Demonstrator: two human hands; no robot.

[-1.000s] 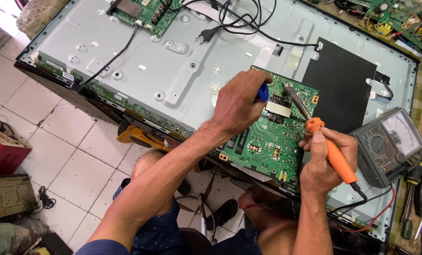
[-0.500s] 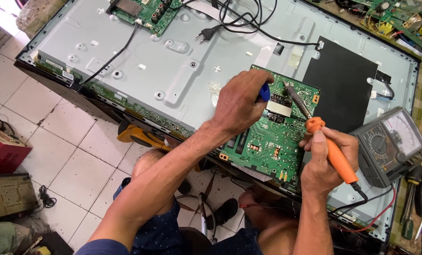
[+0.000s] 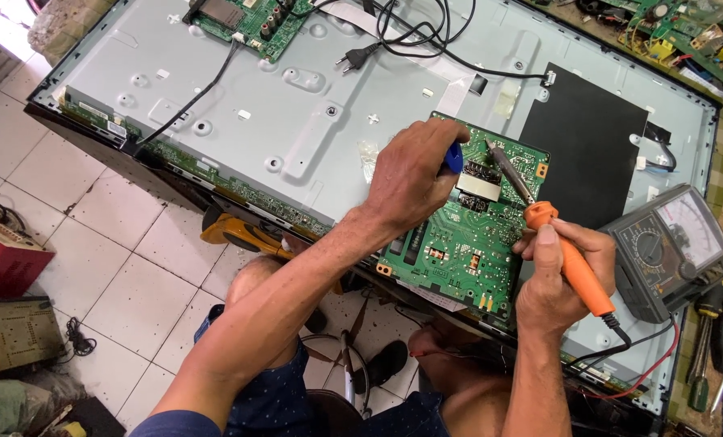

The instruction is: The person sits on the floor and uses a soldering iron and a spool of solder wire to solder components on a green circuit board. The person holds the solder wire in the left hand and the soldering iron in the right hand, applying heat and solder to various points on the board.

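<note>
Hands at work over an opened flat-screen television: we look down on the grey metal back panel [image 3: 240, 105] of the set, which lies flat across the upper frame above a white tiled floor [image 3: 110, 267]. A black sheet [image 3: 592, 146] covers part of the panel to the right, and a second green board [image 3: 244, 20] sits at the panel's far edge with a black power cord and plug [image 3: 353, 58] trailing beside it.

Nearer to us, the green circuit board [image 3: 475, 235] rests on the panel's lower right area, directly beneath both of our hands. Our left hand [image 3: 410, 174] lies curled on the board's upper left corner, closed around a blue-handled tool [image 3: 454, 156] of which only the blue end shows past the fingers; we cannot tell what kind of tool it is. Our right hand [image 3: 560, 275] sits at the board's right edge, fingers wrapped firmly around the orange handle of a soldering iron [image 3: 564, 259]. The iron slants up and left, its metal tip [image 3: 491, 148] reaching the top of the board just beside the blue tool.

Right of that hand, an analogue multimeter [image 3: 673, 243] stands close by, its red and black leads running under the wrist. Screwdrivers [image 3: 705, 340] lie at the far right edge. A red box [image 3: 5, 259] rests on the floor at left.
</note>
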